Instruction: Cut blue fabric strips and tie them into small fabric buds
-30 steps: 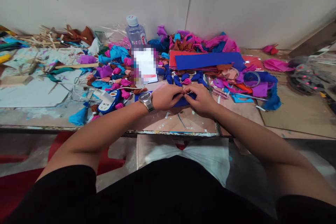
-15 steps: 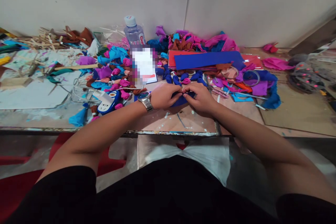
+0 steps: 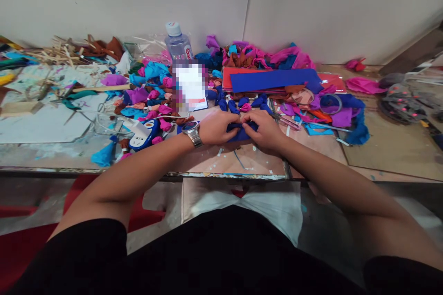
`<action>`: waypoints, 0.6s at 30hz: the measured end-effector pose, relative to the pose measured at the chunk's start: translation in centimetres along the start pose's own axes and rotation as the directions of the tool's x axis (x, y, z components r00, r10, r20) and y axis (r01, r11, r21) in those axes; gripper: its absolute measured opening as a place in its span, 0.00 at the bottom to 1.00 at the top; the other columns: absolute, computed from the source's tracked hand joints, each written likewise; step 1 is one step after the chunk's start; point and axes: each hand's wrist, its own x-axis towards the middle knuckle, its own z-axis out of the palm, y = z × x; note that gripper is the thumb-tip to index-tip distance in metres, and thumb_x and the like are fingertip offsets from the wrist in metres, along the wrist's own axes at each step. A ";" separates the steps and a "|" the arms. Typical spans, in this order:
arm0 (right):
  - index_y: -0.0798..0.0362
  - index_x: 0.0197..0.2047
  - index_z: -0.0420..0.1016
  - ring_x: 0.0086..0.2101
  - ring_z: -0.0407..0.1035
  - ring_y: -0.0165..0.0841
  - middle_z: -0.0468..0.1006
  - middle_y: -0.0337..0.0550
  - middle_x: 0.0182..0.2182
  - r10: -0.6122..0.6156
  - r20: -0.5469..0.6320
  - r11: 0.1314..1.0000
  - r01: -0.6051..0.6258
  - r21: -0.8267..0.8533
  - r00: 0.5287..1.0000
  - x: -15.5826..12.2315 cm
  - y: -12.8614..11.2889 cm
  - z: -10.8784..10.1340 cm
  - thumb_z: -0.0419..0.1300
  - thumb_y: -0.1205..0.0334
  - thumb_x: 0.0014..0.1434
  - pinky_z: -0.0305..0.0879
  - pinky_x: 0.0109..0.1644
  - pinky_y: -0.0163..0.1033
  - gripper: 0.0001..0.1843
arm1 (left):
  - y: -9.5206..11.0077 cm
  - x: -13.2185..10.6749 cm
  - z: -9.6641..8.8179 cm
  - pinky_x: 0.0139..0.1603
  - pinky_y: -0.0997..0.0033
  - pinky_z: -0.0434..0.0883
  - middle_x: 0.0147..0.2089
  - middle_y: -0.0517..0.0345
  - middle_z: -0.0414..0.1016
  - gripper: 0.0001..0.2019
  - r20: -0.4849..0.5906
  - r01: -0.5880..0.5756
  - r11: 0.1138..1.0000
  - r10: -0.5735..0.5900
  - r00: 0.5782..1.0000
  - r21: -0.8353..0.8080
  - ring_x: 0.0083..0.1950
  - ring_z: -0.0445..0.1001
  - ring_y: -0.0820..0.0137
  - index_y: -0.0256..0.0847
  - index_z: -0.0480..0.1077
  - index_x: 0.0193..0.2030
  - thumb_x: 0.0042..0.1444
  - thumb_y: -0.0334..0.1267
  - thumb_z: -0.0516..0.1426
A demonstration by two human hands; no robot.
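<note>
Two bare hands work over a cluttered table, seen from above; clock directions are taken from the fingertips, with 12 o'clock toward the wall. The left hand and right hand come together, fingertips nearly meeting, each pinching a blue strip between thumb and fingers. The strip lies under and between the hands, close to the table's near edge. It is a deep royal blue, matte and plain, gathered and creased where gripped; a smoother part shows below the thumbs. Knuckles hide most of it, so its full outline cannot be told, nor whether it is paper or cloth.

Just beyond, at 12 o'clock, small twisted bundles of the same blue sit with a pink bud among them. A flat blue sheet lies at 1 o'clock, on top of red sheets. A phone, its screen blurred, is at 10 o'clock, a bottle near 11, and a blue-and-white socket block at 9. The left wrist wears a metal watch.
</note>
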 end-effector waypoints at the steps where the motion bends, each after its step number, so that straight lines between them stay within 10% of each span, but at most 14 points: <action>1: 0.48 0.44 0.76 0.47 0.76 0.47 0.86 0.48 0.43 -0.006 0.003 1.000 0.006 0.000 1.000 0.0 0.0 0.0 0.59 0.59 0.70 0.63 0.55 0.52 0.05 | 0.0 0.0 -0.1 0.41 0.62 0.67 0.41 0.50 0.86 0.14 -0.002 -0.007 1.000 0.007 1.000 -0.014 0.40 0.82 0.61 0.42 0.80 0.46 0.68 0.46 0.56; 18: 0.47 0.46 0.78 0.50 0.78 0.47 0.87 0.47 0.46 -0.037 -0.022 0.999 0.037 -0.001 0.999 -0.2 -0.3 -0.4 0.60 0.58 0.71 0.63 0.59 0.54 0.05 | 0.1 0.0 -0.6 0.41 0.64 0.67 0.37 0.53 0.85 0.14 -0.029 -0.028 0.997 0.026 0.999 -0.074 0.37 0.80 0.64 0.41 0.81 0.43 0.70 0.43 0.54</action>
